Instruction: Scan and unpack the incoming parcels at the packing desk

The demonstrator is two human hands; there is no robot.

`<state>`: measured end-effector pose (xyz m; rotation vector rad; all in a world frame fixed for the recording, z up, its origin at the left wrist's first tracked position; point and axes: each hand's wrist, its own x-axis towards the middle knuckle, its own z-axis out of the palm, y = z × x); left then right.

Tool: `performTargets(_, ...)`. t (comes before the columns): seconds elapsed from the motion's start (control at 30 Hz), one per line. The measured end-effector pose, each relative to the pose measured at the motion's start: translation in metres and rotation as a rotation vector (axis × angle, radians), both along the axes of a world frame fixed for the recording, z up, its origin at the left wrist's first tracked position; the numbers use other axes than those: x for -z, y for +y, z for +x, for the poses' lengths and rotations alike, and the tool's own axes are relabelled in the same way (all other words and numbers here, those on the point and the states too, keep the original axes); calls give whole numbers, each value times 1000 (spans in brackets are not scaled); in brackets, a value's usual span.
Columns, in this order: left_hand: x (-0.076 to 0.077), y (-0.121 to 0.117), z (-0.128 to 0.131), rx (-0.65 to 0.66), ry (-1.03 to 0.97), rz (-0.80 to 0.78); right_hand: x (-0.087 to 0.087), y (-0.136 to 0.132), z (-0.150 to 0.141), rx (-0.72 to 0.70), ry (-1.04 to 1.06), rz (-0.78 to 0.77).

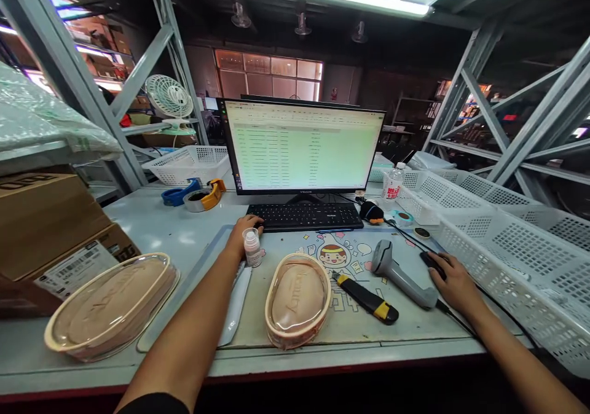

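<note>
My left hand (244, 233) rests relaxed, holding nothing, against the keyboard (304, 216); my right hand (456, 285) grasps the mouse (433, 263), just beside the scanner (401, 273).

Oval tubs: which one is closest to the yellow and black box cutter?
The oval tub on the cartoon desk mat. It sits right beside the box cutter, while the other oval tub lies farther left, next to the cardboard carton.

On the table (152, 230), the keyboard (304, 216) sits in front of the screen (302, 147), an oval soap pack (297, 300) lies before the keyboard with another to its left, a utility knife (366, 297) lies to its right, and a basket (516, 260) sits far right.
</note>
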<state>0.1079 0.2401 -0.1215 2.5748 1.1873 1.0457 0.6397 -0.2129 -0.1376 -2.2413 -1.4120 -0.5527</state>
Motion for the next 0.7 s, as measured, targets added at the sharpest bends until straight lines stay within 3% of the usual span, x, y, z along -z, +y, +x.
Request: performTargets(0.7,1,4,-2,8,29,-14,3,2,4,3,9,-6)
